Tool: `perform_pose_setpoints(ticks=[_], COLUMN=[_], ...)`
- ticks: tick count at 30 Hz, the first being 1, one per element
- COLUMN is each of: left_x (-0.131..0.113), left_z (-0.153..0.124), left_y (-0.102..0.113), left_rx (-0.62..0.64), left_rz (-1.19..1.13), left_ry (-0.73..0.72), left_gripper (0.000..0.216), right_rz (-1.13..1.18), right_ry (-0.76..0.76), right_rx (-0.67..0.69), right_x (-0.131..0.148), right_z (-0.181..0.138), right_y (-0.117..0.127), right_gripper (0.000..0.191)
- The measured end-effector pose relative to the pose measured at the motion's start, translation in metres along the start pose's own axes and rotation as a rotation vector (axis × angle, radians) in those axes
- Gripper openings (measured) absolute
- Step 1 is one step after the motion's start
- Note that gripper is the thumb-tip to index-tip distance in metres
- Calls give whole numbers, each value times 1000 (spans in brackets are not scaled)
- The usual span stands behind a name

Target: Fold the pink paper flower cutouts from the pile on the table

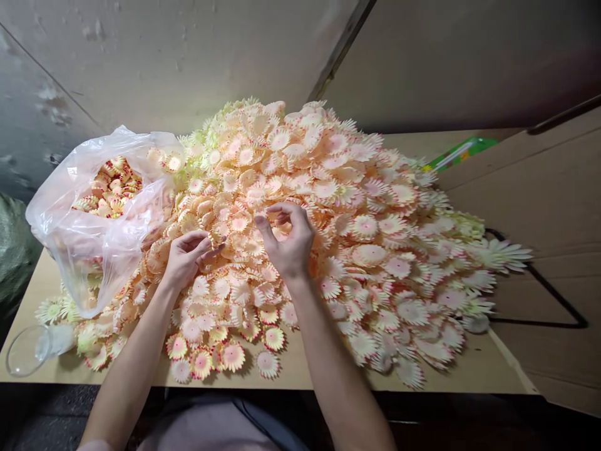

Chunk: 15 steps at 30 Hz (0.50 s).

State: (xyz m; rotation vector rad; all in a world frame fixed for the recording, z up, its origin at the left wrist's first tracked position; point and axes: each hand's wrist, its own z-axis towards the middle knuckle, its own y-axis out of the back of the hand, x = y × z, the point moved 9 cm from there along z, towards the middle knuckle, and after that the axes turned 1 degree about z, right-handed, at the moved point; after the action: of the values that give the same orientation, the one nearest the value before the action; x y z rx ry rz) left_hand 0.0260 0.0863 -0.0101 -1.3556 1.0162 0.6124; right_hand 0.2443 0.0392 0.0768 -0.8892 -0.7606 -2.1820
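Observation:
A large heap of artificial flower heads, pale pink and cream with notched, red-tipped petals, spreads over the table. My left hand is over the left middle of the heap, thumb and fingers closed on a small artificial flower seen edge-on. To its right, my right hand hovers over the heap with fingers curved and the thumb apart from them. Nothing shows between those fingers, though part of them is turned away from view.
A clear plastic bag holding more flower pieces stands at the left. A clear cup lies at the table's front left corner. Cardboard rises on the right, near a green packet and a black metal frame. A wall stands behind.

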Motion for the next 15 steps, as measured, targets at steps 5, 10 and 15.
perform_pose_setpoints(ticks=[5, 10, 15], left_x=[2, 1, -1], left_z=[1, -1, -2], left_y=[-1, -6, -4], left_rx=[16, 54, 38], left_rz=[162, 227, 286], left_ry=[-12, -23, -57], left_gripper=[31, 29, 30], right_rz=[352, 434, 431], right_ry=[-137, -280, -410], right_rx=[420, 470, 395], right_x=[9, 5, -16], right_z=[-20, -31, -33], right_y=[-47, -62, -61], right_gripper=[25, 26, 34])
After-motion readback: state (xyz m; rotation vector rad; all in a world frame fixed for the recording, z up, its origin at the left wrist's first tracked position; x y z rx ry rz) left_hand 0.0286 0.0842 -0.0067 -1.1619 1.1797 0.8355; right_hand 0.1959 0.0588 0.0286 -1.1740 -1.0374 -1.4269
